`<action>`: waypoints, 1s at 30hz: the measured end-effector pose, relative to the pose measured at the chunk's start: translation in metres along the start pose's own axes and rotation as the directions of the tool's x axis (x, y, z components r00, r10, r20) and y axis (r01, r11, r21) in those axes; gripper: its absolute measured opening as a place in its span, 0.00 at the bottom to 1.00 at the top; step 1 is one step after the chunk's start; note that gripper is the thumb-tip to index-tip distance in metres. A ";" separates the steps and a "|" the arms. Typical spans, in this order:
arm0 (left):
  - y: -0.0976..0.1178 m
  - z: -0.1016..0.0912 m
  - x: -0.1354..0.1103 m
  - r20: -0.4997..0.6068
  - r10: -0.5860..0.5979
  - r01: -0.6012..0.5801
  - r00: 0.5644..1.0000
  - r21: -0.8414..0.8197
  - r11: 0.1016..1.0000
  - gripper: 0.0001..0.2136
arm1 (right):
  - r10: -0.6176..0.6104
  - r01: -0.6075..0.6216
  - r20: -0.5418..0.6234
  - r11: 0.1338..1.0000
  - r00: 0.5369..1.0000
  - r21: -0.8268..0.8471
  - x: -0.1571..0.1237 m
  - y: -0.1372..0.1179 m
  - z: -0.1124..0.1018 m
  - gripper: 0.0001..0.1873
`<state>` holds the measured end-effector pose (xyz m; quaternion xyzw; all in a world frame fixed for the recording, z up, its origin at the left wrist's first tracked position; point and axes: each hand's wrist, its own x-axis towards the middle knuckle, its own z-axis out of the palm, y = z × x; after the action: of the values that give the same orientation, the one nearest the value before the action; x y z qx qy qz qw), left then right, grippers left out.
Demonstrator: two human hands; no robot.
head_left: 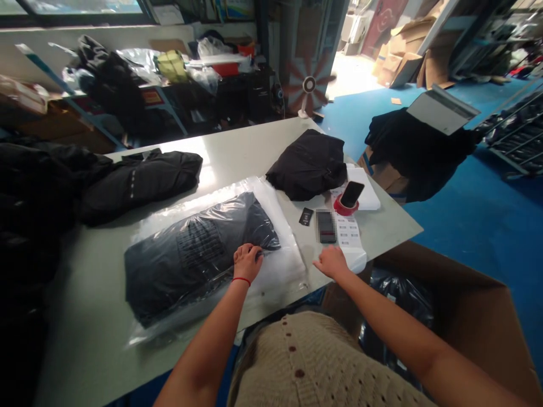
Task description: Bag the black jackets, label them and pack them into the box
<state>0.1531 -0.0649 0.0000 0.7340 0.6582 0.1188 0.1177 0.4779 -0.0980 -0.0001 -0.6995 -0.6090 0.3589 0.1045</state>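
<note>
A dark folded garment sealed in a clear plastic bag (199, 254) lies on the white table (237, 152) in front of me. My left hand (246, 261), with a red string at the wrist, rests on the bag's right end with the fingers curled and pressed down on the plastic. My right hand (331, 262) is closed at the near edge of a strip of white labels (350, 234); its fingers are bent under and what they pinch is hidden. A small black tag (306, 216) and a dark phone-sized device (326, 225) lie just beyond.
A folded black garment (309, 164) sits further back, a heap of black clothes (127, 181) at the left. A phone lies on a red tape roll (348, 199). An open cardboard box (458, 305) with bagged goods stands below right. A small fan (309, 86) is at the far edge.
</note>
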 end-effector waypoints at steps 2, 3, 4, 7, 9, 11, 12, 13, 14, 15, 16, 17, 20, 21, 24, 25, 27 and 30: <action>0.001 0.000 0.002 -0.001 -0.029 0.029 1.000 -0.008 1.000 0.10 | -0.176 0.153 -0.094 0.964 0.980 -0.217 0.016 -0.020 0.004 0.14; 0.002 -0.001 0.003 0.001 -0.039 0.039 0.999 -0.014 0.999 0.09 | -0.262 0.221 -0.112 0.932 0.959 -0.288 0.024 -0.030 0.008 0.15; 0.002 -0.002 0.003 0.004 -0.048 0.048 0.999 -0.020 0.999 0.08 | -0.330 0.283 -0.104 0.905 0.938 -0.318 0.033 -0.039 0.013 0.20; 0.002 -0.005 0.003 0.018 -0.066 0.067 0.998 -0.034 0.997 0.07 | -0.444 0.429 -0.003 0.868 0.896 -0.251 0.056 -0.058 0.030 0.22; 0.002 -0.007 0.004 0.032 -0.073 0.074 0.997 -0.041 0.996 0.07 | -0.448 0.450 0.047 0.880 0.893 -0.156 0.070 -0.063 0.039 0.10; 0.002 -0.008 0.005 0.050 -0.079 0.082 0.996 -0.045 0.996 0.08 | -0.423 0.427 0.064 0.900 0.904 -0.090 0.082 -0.064 0.045 0.10; 0.002 -0.009 0.006 0.059 -0.088 0.091 0.994 -0.045 0.995 0.08 | -0.410 0.415 0.069 0.907 0.910 -0.077 0.087 -0.065 0.046 0.12; 0.003 -0.009 0.007 0.068 -0.102 0.105 0.992 -0.042 0.994 0.08 | -0.400 0.405 0.072 0.911 0.914 -0.078 0.092 -0.066 0.046 0.13; 0.004 -0.009 0.009 0.076 -0.121 0.124 0.990 -0.035 0.992 0.08 | -0.389 0.394 0.072 0.914 0.918 -0.090 0.097 -0.068 0.046 0.13; 0.006 -0.009 0.010 0.082 -0.144 0.146 0.986 -0.022 0.989 0.09 | -0.375 0.380 0.064 0.918 0.925 -0.113 0.100 -0.069 0.046 0.14; 0.008 -0.009 0.012 0.086 -0.169 0.170 0.982 -0.005 0.985 0.10 | -0.359 0.362 0.050 0.921 0.932 -0.142 0.104 -0.072 0.046 0.15; 0.010 -0.009 0.014 0.087 -0.193 0.193 0.977 0.017 0.981 0.10 | -0.341 0.341 0.030 0.924 0.940 -0.174 0.107 -0.074 0.046 0.16; 0.016 -0.006 0.018 0.078 -0.271 0.264 0.959 0.086 0.961 0.10 | -0.298 0.279 -0.040 0.927 0.954 -0.249 0.113 -0.082 0.048 0.17; 0.018 -0.005 0.020 0.073 -0.295 0.287 0.953 0.103 0.952 0.10 | -0.291 0.267 -0.059 0.929 0.955 -0.258 0.114 -0.084 0.048 0.17; 0.021 -0.004 0.024 0.075 -0.343 0.333 0.936 0.125 0.935 0.11 | -0.291 0.268 -0.064 0.932 0.954 -0.245 0.116 -0.091 0.050 0.17; 0.021 -0.004 0.025 0.079 -0.351 0.340 0.933 0.125 0.932 0.11 | -0.301 0.282 -0.045 0.929 0.953 -0.239 0.117 -0.093 0.050 0.18; 0.021 -0.004 0.025 0.077 -0.348 0.338 0.934 0.116 0.934 0.11 | -0.322 0.316 0.011 0.921 0.947 -0.229 0.120 -0.097 0.051 0.13; 0.020 -0.004 0.015 0.038 -0.264 0.260 0.964 0.079 0.962 0.14 | -0.312 0.317 0.056 0.938 0.948 -0.140 0.125 -0.104 0.049 0.06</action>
<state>0.1726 -0.0518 0.0109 0.6470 0.7504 0.0604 0.1213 0.3661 0.0279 -0.0216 -0.5931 -0.7394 0.3030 0.0985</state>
